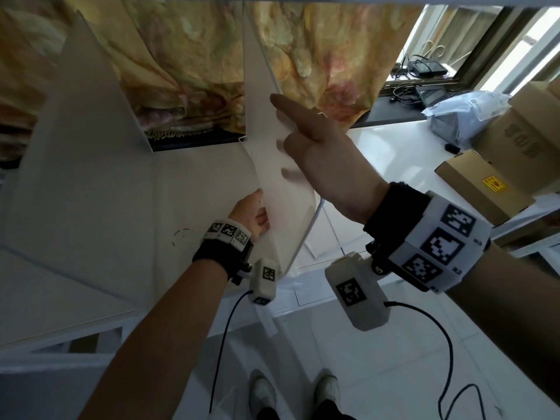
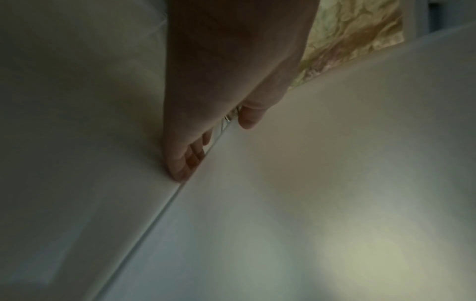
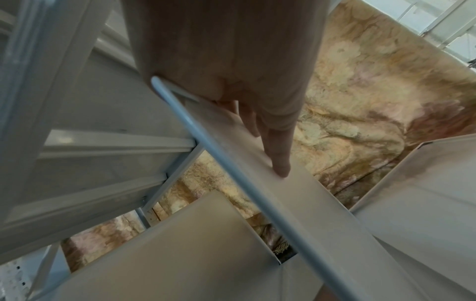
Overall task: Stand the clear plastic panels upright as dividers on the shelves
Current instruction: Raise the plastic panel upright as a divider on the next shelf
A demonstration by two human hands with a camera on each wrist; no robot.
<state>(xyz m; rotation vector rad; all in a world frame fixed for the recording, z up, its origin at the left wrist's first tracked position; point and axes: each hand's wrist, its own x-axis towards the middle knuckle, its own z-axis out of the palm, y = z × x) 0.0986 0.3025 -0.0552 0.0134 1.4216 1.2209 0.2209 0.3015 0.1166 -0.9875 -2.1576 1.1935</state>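
The right hand (image 1: 318,147) is nearest the head camera. Its fingers (image 3: 279,154) are extended and lie flat against the right face of the panel in hand (image 1: 272,165), with the thumb (image 1: 285,101) raised along the upper edge. It steadies the sheet but does not curl round it.

Shelf (image 1: 100,207): a white board, the largest surface in view. It carries the panels.

Panel in hand: frosted, translucent, held roughly upright on the shelf near its middle. The lower edge meets the board. Whether it sits in a slot cannot be determined.

Standing panel (image 1: 91,95): already upright, well to the left.

Left hand (image 1: 253,218): low at the near edge of the panel in hand. The thumb (image 2: 248,118) is on one face and the fingers (image 2: 192,154) on the other, pinching the sheet just above the board.

Hazards, as judged from this position:
- The sheet is thin. Uneven flat-hand pressure may bow or tip it.
- If the left-hand pinch is released before the base is seated, the panel may slide or fall flat.

Not visible or unclear:
- The right fingers show in the head view only as shadows through the sheet.
- The far lower corner of the panel.
- The left wrist view is dim and blurred.
- The right wrist view shows a further sheet (image 3: 425,183) to the right, cut off by the picture edge.
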